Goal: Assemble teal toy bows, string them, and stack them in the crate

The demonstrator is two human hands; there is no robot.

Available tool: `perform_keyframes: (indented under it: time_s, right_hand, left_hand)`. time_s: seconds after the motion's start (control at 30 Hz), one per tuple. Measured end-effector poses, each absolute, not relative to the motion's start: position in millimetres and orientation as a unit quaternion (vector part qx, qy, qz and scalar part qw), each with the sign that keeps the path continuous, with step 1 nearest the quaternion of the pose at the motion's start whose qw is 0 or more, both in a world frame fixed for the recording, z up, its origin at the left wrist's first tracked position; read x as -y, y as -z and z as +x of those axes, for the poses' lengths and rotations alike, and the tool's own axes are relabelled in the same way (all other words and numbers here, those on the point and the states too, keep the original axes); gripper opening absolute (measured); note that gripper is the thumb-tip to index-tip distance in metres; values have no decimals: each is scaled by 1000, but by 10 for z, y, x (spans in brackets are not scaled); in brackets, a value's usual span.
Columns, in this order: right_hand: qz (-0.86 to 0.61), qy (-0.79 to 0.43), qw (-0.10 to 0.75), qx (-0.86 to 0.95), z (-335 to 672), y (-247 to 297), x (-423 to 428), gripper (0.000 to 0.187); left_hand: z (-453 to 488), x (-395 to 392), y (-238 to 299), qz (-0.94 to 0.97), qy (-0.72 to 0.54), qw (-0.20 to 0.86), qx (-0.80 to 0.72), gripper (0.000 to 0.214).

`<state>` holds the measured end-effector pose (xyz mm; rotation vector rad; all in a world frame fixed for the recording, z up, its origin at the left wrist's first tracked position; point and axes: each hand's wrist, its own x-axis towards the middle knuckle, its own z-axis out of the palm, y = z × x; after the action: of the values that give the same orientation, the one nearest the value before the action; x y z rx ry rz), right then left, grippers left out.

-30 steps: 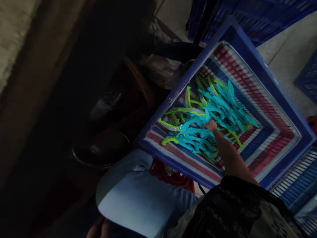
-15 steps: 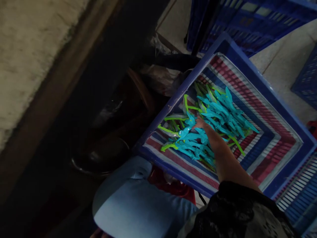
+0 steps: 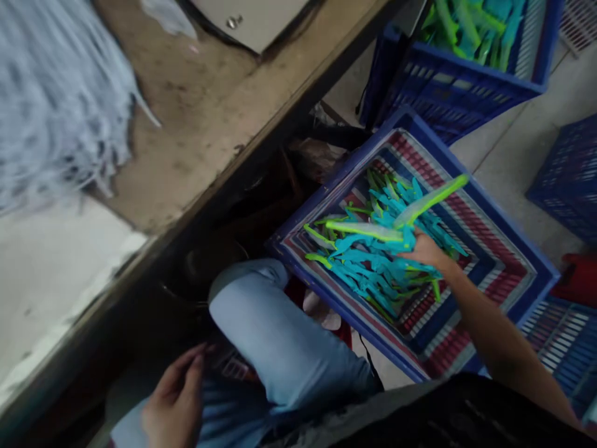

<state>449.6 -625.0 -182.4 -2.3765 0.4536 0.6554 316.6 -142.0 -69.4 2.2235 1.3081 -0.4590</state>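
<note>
My right hand (image 3: 426, 249) is closed on a turquoise strap-like piece (image 3: 407, 239) over the crate. From its turquoise end, two long grey arms edged in bright green spread apart in a V. Below lies a heap of similar turquoise and green pieces (image 3: 368, 261). They rest in a blue crate (image 3: 497, 211) lined with red, white and blue striped cloth. My left hand (image 3: 175, 398) hovers by my lap, away from the crate. Its thumb and forefinger are drawn together, and nothing shows between them.
A worn table (image 3: 196, 143) runs along the left, bearing a bundle of grey cords (image 3: 60, 93). Behind the lined crate stands another blue crate (image 3: 448, 93) with green and turquoise pieces. More blue crates (image 3: 569, 180) stand at the right. My knee (image 3: 247, 292) is close to the lined crate.
My right hand has drawn back and to the right, lifting a green-edged turquoise piece off the heap. My left hand has come up into view. The view has shifted, showing more of the table.
</note>
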Motion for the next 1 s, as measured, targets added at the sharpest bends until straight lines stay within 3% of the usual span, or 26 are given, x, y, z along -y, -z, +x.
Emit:
perform_keyframes:
  time_s: [0.2,0.33,0.43,0.53,0.63,0.83,1.0]
  right_hand:
    - [-785,33,616,-53,4872,-74,6145,61]
    - [-656,185,724,108,4856,-1142,5392,26]
    - [-602,197,755,168,4680,-1565,4714,11]
    - [-531,147,822,142,4477,-1595,3987,22]
    - [-492,49,868,57,4190,-1291,3279,27]
    - [-485,-202,845,-100,3295,-182,2742,10]
    - [-493,-241,812,-199,2779,258,3165,14]
  left_hand:
    - [3315,1860,205,866,76,431,-241,31]
    - [3361,2148,-379,896,19,444,6,48]
    - [3244,2143,-841,939,-45,330,82,60]
    - [2964,1876,-1151,983,-69,172,14,59]
    - [2571,1419,-1238,993,-29,94,-70,52]
    - [1914,569,-822,976,85,64,-193,55]
    - [1741,331,-215,969,144,133,-150,57]
